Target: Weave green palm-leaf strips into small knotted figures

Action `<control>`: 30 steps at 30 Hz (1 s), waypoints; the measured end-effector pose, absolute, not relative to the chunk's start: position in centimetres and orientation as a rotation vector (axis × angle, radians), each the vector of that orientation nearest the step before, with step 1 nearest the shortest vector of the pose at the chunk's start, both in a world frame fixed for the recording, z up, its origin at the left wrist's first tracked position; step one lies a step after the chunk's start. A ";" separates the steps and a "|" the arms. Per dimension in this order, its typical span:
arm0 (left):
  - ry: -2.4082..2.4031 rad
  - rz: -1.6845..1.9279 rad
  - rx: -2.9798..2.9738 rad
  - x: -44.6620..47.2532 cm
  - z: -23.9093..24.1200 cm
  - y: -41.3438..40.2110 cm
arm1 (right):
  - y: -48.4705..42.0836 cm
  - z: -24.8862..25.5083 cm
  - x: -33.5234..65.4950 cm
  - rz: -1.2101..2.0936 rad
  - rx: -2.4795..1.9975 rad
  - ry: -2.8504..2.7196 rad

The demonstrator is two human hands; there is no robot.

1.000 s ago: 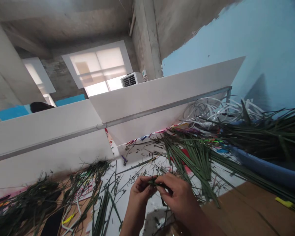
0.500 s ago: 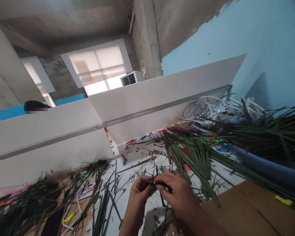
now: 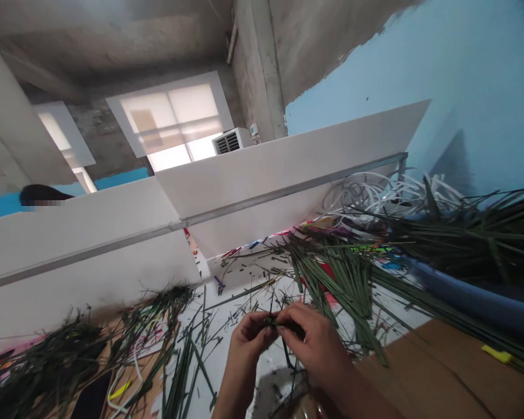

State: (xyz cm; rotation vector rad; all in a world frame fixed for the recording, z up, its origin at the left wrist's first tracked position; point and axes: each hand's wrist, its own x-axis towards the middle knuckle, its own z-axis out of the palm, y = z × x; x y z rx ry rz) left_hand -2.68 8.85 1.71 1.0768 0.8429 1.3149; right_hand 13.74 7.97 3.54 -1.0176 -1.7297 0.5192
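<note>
Close together over the littered white table top, my two hands pinch one small piece of green leaf strip between them. My left hand is closed, thumb and forefinger on the left side of the piece. My right hand is closed on its other side. Thin strip ends stick out above and below the fingers; the rest of the piece is hidden by them. A fan of long green leaf strips lies just beyond my right hand. More cut strips lie left of my left hand.
A blue tub heaped with dark leaves stands at the right. Coiled white strapping lies behind it. A white partition runs along the back. A tangled scrap pile and a phone are at left. Someone's head shows beyond the partition.
My fingers have shifted only slightly on the leaf strip, both hands still pinching it. The view has moved a little, and the head beyond the partition appears farther left.
</note>
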 end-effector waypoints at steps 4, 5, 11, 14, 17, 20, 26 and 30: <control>0.832 1.310 1.085 -2.7 1.5 8.9 | 8.2 3.3 13.8 0.558 -0.983 -1.716; 0.836 1.310 1.083 -2.7 1.5 8.9 | 8.3 3.3 13.8 0.551 -0.975 -1.723; 0.857 1.330 1.052 -2.5 1.6 8.9 | 8.1 3.2 13.8 0.416 -0.904 -1.810; 0.825 1.365 0.977 -2.3 1.9 8.7 | 7.7 3.3 13.6 0.386 -0.934 -1.802; 0.797 1.392 0.884 -2.0 2.1 8.6 | 7.5 3.5 13.5 0.370 -0.954 -1.752; 0.790 1.406 0.837 -1.9 2.2 8.6 | 7.3 3.7 13.5 0.331 -0.943 -1.744; 0.766 1.421 0.808 -1.8 2.4 8.5 | 7.3 3.6 13.5 0.266 -0.941 -1.786; 0.772 1.416 0.814 -1.6 2.7 8.4 | 7.4 3.4 13.6 0.202 -0.925 -1.804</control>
